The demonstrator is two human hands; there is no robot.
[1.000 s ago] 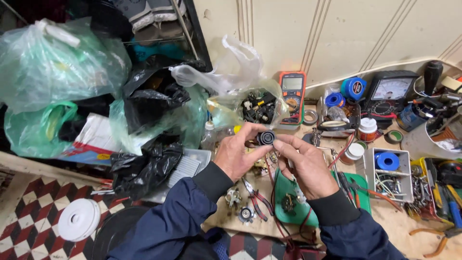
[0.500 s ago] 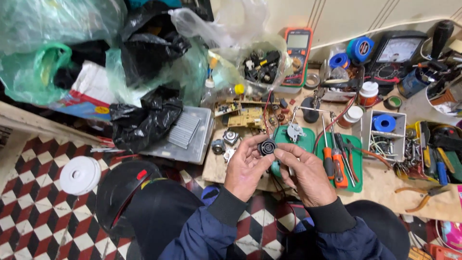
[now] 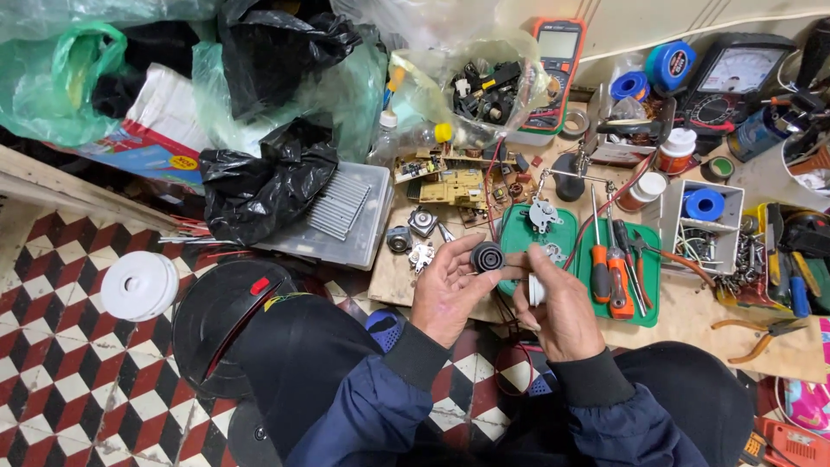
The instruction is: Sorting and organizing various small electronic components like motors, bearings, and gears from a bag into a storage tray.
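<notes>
The left hand point(image 3: 450, 290) pinches a small black round part point(image 3: 488, 257) at its fingertips, ribbed face turned up toward the camera. Just to its right, the right hand point(image 3: 560, 307) is closed around a small white cylinder point(image 3: 536, 290), which is held upright. Both hands hover close together above the counter point(image 3: 692, 316), near the green mat point(image 3: 644, 298).

Orange multimeter w/ grey screen point(image 3: 558, 65) top centre; black analog meter, white dial point(image 3: 731, 78) top right.

Right hand point(image 3: 560, 304) mostly hides a small white part point(image 3: 536, 290)
</notes>
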